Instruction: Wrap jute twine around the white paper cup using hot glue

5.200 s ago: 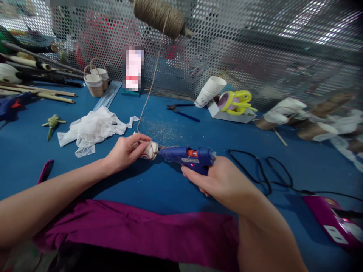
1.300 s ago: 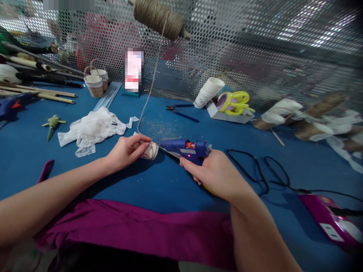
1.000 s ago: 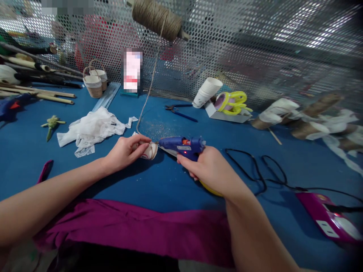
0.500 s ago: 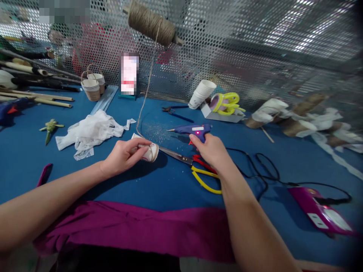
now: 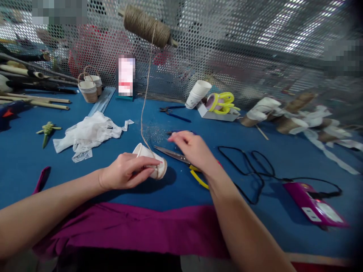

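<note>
My left hand (image 5: pixel 127 172) grips a white paper cup (image 5: pixel 141 150) lying tilted, its mouth toward the upper left. Twine (image 5: pixel 146 85) comes down to the cup and is wound around its base end, where my thumb and fingertips press. To the right, my right hand (image 5: pixel 193 147) is closed, fingers bent together, with nothing visible in them. Just behind it lies a blue glue gun (image 5: pixel 185 132), mostly hidden by the hand. Scissors (image 5: pixel 176 154) with yellow and red handles lie between cup and right forearm, handles partly covered.
A twine spool (image 5: pixel 146 25) hangs on the mesh panel. Behind the hands are white cloth strips (image 5: pixel 90 130), pliers (image 5: pixel 176 114), stacked paper cups (image 5: pixel 198 93) and small twine-wrapped baskets (image 5: pixel 87 90). A black cord (image 5: pixel 262 177) runs to a purple power strip (image 5: pixel 316 206) at right.
My right hand has let go of the glue gun, which now lies behind it, and has moved left. My left hand and the cup have shifted right and nearer to me.
</note>
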Demonstrator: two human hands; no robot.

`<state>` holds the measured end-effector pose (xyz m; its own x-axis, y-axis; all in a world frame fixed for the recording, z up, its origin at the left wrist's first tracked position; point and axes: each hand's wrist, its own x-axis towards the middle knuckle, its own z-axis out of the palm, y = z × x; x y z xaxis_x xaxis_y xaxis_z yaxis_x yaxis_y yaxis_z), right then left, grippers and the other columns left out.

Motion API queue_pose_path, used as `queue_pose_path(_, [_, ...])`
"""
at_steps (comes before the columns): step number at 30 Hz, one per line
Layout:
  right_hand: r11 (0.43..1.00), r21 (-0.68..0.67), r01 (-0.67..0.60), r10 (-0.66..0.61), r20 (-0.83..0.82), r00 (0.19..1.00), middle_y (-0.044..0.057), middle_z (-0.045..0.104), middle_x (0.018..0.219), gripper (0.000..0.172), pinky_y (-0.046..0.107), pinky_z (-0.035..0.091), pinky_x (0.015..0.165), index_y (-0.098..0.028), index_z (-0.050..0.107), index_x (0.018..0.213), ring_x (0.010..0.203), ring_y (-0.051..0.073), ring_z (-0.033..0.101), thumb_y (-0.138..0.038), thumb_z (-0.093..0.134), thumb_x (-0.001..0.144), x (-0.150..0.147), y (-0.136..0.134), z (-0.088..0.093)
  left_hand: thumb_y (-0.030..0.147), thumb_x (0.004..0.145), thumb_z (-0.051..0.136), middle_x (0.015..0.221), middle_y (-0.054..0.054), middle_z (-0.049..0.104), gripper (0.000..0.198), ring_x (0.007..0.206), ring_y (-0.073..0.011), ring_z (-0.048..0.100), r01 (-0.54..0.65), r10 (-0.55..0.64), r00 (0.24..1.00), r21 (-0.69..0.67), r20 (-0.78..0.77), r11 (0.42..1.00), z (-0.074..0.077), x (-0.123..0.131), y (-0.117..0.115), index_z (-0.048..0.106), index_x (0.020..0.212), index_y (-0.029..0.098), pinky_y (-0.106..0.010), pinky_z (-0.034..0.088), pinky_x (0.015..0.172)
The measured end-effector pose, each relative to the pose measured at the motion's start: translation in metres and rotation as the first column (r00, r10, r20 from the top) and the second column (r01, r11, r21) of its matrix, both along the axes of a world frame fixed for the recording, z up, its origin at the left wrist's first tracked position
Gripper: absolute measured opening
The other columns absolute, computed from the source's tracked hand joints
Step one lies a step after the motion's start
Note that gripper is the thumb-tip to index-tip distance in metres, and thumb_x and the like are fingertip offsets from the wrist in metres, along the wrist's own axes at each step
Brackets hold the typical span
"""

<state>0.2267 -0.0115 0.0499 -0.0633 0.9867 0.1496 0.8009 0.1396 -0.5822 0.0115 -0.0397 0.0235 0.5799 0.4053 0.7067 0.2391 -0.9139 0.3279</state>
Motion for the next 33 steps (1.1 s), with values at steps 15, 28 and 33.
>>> queue_pose_path(15, [0.969,-0.13,-0.21,0.033,-0.774,0.632,-0.001,0.065,0.072,0.015,0.026,0.046,0.075,-0.02,0.066,0.068,0.073,0.011,0.059,-0.035,0.069,0.067,-0.032,-0.024,-0.001,0.017,0.085,0.048,0.062,-0.001,0.069,0.019,0.038,-0.0044,0.049,-0.037,0.066,0.996,-0.42,0.057,0.907,-0.003,0.005,-0.004,0.062,0.096,0.012,-0.013,0.039,0.039])
queue_pose_path(28, [0.999,0.003,-0.044,0.032,-0.724,0.689,-0.001,0.067,0.07,0.013,0.027,0.048,0.069,-0.02,0.067,0.068,0.07,0.012,0.06,-0.033,0.068,0.071,-0.024,-0.029,0.003,0.026,0.082,0.052,0.07,-0.006,0.07,0.025,0.052,-0.0083,0.057,-0.04,0.183,0.975,-0.72,0.122,0.693,-0.004,0.01,-0.001,0.065,0.093,0.008,-0.015,0.046,0.046])
queue_pose_path(33, [0.994,0.099,-0.039,0.095,-0.659,0.746,-0.001,0.064,0.069,0.015,0.026,0.046,0.065,-0.02,0.066,0.068,0.068,0.012,0.056,-0.035,0.066,0.073,-0.021,-0.032,0.005,0.031,0.08,0.054,0.074,-0.007,0.068,0.029,0.057,-0.0106,0.061,0.002,0.226,0.964,-0.848,0.143,0.53,-0.005,0.012,0.001,0.064,0.095,0.008,-0.017,0.049,0.05])
